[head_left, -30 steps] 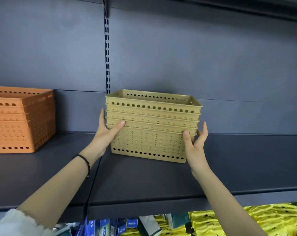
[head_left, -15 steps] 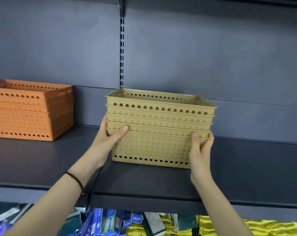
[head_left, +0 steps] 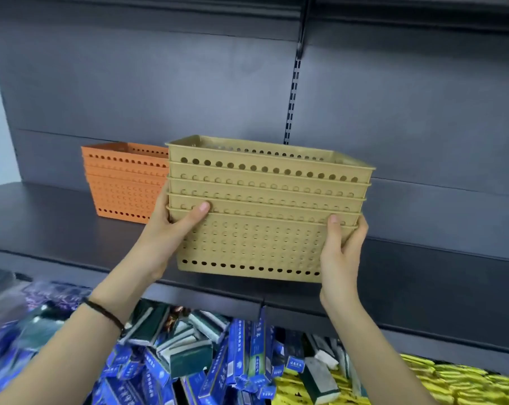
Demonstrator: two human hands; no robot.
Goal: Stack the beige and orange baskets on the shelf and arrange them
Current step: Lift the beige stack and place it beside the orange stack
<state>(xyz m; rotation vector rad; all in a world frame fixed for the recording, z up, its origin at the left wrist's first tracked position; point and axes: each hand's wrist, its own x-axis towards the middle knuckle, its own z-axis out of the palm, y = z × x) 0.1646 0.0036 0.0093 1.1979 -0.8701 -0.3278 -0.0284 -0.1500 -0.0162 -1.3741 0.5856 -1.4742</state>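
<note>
Head: beige stack [head_left: 265, 206] betw. both hands' grip, L [head_left: 171, 232] & R [head_left: 339, 252].

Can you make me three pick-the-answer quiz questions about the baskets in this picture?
1. Where is the orange basket stack?
A. on the shelf
B. in the hands
C. among the boxes below

2. How many rims show in the beige basket stack?
A. two
B. five
C. nine

3. What is the beige stack's state?
A. tipped over
B. gripped at both ends
C. untouched

Answers: 1 A, it rests on the dark shelf. 2 B, five stepped rims count down the front. 3 B, the left hand and right hand clasp its ends.
</note>
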